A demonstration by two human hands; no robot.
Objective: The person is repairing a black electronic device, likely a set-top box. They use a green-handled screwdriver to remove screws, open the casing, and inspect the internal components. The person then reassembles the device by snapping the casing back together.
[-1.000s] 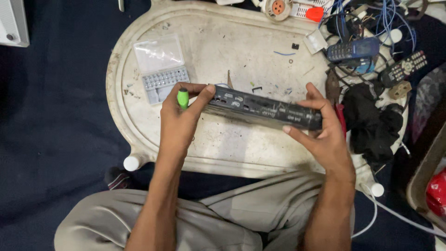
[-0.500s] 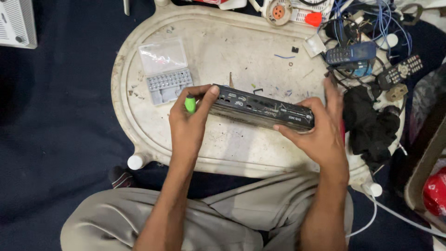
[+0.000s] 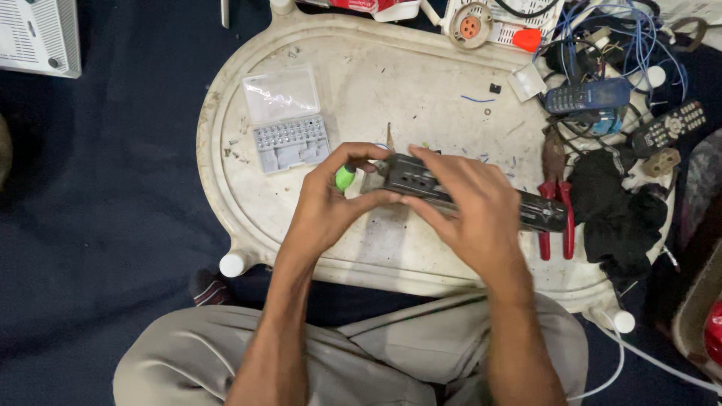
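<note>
Black and long, the electronics box (image 3: 481, 194) lies across the middle of the white oval tray (image 3: 248, 225), held just above its surface by both hands. In the head view, the left hand (image 3: 327, 207) is closed around the box's left end, with a green-handled screwdriver (image 3: 344, 177) tucked between thumb and fingers. The right hand (image 3: 470, 214) lies over the box's middle, fingers curled down onto its top and front (the right end of the box sticks out past the hand).

Up and left of the box, on the tray, sits an open clear bit case (image 3: 286, 120) with a grey insert. Just beside the box's right end lie red-handled pliers (image 3: 555, 203), and right of those a bundle of black cloth (image 3: 613, 207) rests at the tray's edge. Further up and right of the box are a blue mobile phone (image 3: 587, 96), a black remote control (image 3: 668, 128) and a tangle of blue wires (image 3: 639, 45).
</note>
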